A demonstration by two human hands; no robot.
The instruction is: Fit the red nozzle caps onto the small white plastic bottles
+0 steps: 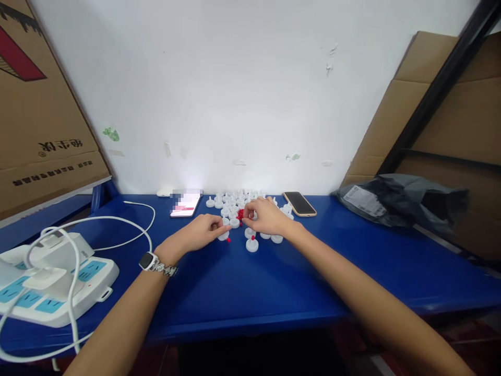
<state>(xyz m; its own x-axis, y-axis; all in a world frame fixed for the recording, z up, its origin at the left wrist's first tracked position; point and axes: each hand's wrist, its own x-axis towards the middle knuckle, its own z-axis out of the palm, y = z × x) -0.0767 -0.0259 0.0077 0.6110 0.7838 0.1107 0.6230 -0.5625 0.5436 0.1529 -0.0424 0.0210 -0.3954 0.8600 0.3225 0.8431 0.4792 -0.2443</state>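
My left hand (205, 231) is closed, with thumb and index finger pinching the edge of a round white plastic cap (223, 236). A tiny red piece (229, 240) shows at that cap's near side. Over the pile of small red pieces (240, 214) reaches my right hand (266, 215), its fingertips drawn together; whatever they hold is hidden. Several white caps (234, 201) with narrow spouts stand behind and around both hands. In front of the right hand, one white cap (252, 245) stands upright with a red tip (252, 237) on its spout.
A lit phone (186, 203) lies at the back left of the blue table (242, 292), a dark-screened phone (299, 203) at the back right. A white power strip (58, 292) with looping cables fills the left. On the right rests a grey plastic bag (399, 201). Cardboard (43, 99) flanks the wall.
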